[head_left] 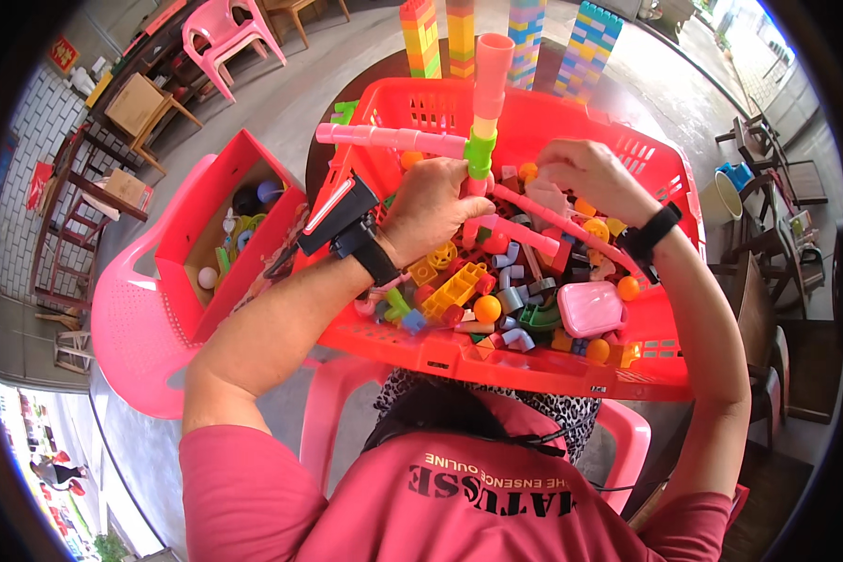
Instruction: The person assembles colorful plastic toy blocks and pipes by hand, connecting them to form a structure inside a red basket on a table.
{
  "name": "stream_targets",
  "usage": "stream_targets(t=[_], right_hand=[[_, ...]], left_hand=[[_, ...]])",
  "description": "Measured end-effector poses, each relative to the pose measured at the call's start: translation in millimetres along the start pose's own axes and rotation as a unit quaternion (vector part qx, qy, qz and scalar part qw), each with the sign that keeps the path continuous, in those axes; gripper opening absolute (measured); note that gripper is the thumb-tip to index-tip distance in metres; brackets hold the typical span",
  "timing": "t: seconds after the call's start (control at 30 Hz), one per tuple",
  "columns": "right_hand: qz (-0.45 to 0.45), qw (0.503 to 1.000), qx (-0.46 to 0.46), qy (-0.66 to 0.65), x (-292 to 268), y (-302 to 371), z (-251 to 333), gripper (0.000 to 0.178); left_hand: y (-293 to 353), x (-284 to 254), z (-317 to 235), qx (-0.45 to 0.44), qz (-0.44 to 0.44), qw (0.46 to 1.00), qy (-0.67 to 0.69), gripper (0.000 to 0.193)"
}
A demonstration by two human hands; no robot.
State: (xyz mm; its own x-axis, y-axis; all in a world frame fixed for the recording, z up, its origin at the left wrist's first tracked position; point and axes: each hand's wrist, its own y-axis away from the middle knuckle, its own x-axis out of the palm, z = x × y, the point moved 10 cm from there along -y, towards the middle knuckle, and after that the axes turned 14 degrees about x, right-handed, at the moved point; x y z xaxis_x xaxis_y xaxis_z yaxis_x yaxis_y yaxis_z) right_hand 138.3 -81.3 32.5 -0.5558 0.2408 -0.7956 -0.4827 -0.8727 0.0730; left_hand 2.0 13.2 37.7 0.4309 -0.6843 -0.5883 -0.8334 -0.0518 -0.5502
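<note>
My left hand (pixel 426 214) is closed round a toy pipe structure, just below its bright green connector (pixel 479 153). From that connector a pink tube (pixel 492 80) stands upright, and a long pink arm (pixel 384 137) sticks out to the left. More pink tubes (pixel 562 221) slant down to the right below my hand. My right hand (pixel 598 176) dips into the heap in the red basket (pixel 525 377), its fingers bent downward beside a small orange ball (pixel 527 172). Those fingertips are blurred, and whether they hold a piece cannot be made out.
Loose pipe pieces, balls and a pink lidded box (pixel 591 309) fill the basket. Behind it, several block towers (pixel 587 47) stand on a dark round table. At left, a red box (pixel 189 234) of toys sits on a pink chair (pixel 126 309). Wooden chairs line the right.
</note>
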Motion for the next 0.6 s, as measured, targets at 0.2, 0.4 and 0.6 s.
stream_targets(t=[0.2, 0.4, 0.6], right_hand=[[-0.028, 0.977, -0.08, 0.196, 67.9, -50.2, -7.5, 0.028], [-0.004, 0.973, 0.013, 0.232, 114.0, -77.0, -41.9, 0.026], [-0.093, 0.994, -0.034, 0.043, 25.9, -58.4, -13.7, 0.029]], left_hand=[[-3.5, 6.3, 29.5, -0.057, -0.028, 0.992, 0.105, 0.016], [-4.0, -1.5, 29.8, -0.064, -0.044, 0.996, 0.052, 0.016], [-5.9, -2.4, 34.1, -0.087, -0.048, 0.993, 0.063, 0.02]])
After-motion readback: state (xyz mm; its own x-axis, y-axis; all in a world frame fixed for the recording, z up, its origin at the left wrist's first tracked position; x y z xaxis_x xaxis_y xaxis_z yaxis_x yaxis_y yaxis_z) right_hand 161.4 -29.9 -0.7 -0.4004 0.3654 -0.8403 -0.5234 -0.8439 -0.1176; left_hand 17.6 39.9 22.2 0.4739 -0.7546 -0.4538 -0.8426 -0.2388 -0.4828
